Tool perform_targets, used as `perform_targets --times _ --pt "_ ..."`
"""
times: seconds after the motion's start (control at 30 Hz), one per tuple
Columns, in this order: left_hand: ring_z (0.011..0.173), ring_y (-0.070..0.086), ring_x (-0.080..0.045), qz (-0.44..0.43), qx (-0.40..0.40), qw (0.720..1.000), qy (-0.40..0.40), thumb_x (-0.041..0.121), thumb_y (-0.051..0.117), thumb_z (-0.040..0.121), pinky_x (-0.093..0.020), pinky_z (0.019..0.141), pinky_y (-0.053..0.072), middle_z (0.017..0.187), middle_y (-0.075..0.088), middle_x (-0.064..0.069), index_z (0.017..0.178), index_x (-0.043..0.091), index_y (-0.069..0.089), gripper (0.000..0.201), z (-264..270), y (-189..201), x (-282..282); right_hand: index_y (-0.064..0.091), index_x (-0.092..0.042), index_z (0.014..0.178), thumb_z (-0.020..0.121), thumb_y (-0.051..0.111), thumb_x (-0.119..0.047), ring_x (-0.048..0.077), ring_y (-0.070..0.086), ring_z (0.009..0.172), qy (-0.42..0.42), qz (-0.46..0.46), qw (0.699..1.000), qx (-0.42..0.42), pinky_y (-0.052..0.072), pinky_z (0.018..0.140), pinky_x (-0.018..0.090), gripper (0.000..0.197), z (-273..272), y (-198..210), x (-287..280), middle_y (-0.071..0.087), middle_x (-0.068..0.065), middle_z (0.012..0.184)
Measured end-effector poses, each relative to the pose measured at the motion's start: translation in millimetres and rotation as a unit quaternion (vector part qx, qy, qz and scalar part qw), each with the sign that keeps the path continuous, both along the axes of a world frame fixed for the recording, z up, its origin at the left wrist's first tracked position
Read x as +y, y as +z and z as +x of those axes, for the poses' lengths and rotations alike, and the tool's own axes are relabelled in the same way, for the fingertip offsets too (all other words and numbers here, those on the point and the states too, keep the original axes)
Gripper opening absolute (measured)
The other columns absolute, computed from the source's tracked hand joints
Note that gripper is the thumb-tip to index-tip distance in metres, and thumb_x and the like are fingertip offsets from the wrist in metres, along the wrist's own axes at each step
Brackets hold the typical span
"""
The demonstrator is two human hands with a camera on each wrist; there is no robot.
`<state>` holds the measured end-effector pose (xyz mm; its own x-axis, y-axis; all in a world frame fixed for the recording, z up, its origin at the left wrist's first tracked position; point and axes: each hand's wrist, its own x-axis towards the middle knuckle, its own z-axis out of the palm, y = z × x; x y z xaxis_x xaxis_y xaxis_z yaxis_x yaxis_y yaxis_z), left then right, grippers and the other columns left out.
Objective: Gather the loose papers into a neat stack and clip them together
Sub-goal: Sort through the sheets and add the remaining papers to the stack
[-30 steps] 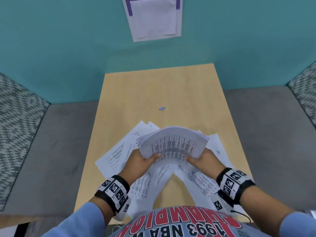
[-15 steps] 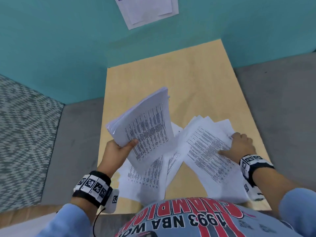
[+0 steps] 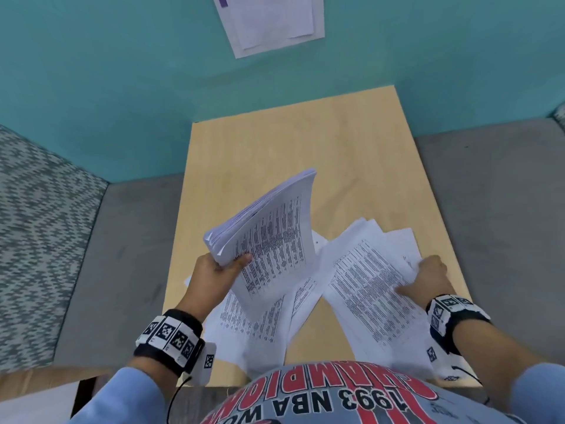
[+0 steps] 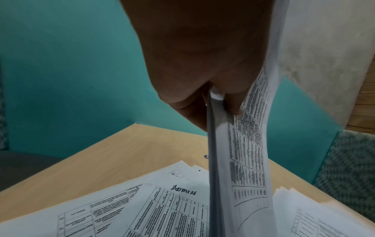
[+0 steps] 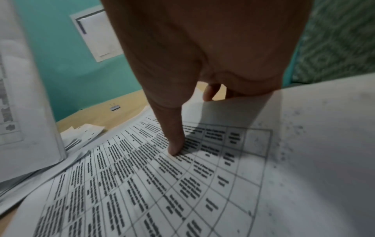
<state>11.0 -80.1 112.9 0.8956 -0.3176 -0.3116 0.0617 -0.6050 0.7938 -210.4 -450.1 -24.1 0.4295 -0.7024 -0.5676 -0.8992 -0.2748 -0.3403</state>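
My left hand (image 3: 227, 266) grips a thick stack of printed papers (image 3: 275, 237) by its near left corner and holds it tilted above the table; the left wrist view shows the stack (image 4: 241, 160) edge-on. My right hand (image 3: 426, 270) is on the loose sheets (image 3: 363, 289) at the right. Its thumb (image 5: 174, 144) presses the top sheet and its fingers curl over the sheets' far edge. More loose sheets (image 3: 256, 325) lie under the raised stack. A small binder clip (image 5: 115, 107) sits on the table behind the papers, hidden in the head view.
The light wooden table (image 3: 305, 142) stands against a teal wall with a notice (image 3: 269, 19) pinned on it. Grey bench seats (image 3: 489, 209) with patterned cushions (image 3: 39, 224) flank the table. The near sheets overhang the table's front edge.
My right hand let go of the stack and moved right onto the loose sheets. My left hand lifted the stack alone, up and to the left.
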Motion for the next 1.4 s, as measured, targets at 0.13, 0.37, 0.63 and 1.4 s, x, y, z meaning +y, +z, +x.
perform_targets --times 0.13,0.37,0.63,1.4 --pt "0.087 0.077 -0.034 0.013 -0.006 1.0 0.009 0.031 0.082 0.093 -0.054 0.081 0.064 0.098 0.079 -0.024 0.097 0.012 0.078 0.02 -4 3 5 0.041 -0.002 0.121 0.072 0.093 -0.016 0.031 0.064 0.083 -0.015 0.05 0.999 -0.006 0.052 0.068 0.036 0.072 -9 -2 2 0.066 0.019 0.105" --pt "0.063 0.045 -0.021 0.055 -0.04 0.997 0.026 0.028 0.077 0.097 -0.032 0.06 0.033 0.066 0.051 -0.008 0.075 -0.004 0.058 0.044 4 0 21 0.063 -0.009 0.09 0.086 0.081 -0.02 0.034 0.065 0.073 -0.141 -0.05 0.961 -0.233 0.046 0.063 0.033 0.021 -6 58 -10 0.066 0.011 0.078" --pt "0.061 0.055 -0.021 0.057 -0.037 0.997 0.027 0.034 0.077 0.097 -0.031 0.056 0.04 0.067 0.062 -0.003 0.078 0.006 0.067 0.036 7 14 11 0.073 -0.005 0.106 0.086 0.083 -0.013 0.03 0.074 0.085 -0.163 0.177 0.858 -0.453 0.06 0.084 0.046 0.024 20 170 -19 0.079 0.017 0.101" --pt "0.089 0.08 -0.014 -0.246 0.053 0.965 -0.066 0.006 0.078 0.092 -0.027 0.08 0.063 0.096 0.085 -0.001 0.102 0.008 0.079 0.01 -11 72 -34 0.074 -0.013 0.121 0.084 0.08 -0.01 0.015 0.075 0.112 0.055 0.275 0.841 -0.463 0.059 0.095 0.031 0.038 53 208 54 0.08 0.0 0.118"
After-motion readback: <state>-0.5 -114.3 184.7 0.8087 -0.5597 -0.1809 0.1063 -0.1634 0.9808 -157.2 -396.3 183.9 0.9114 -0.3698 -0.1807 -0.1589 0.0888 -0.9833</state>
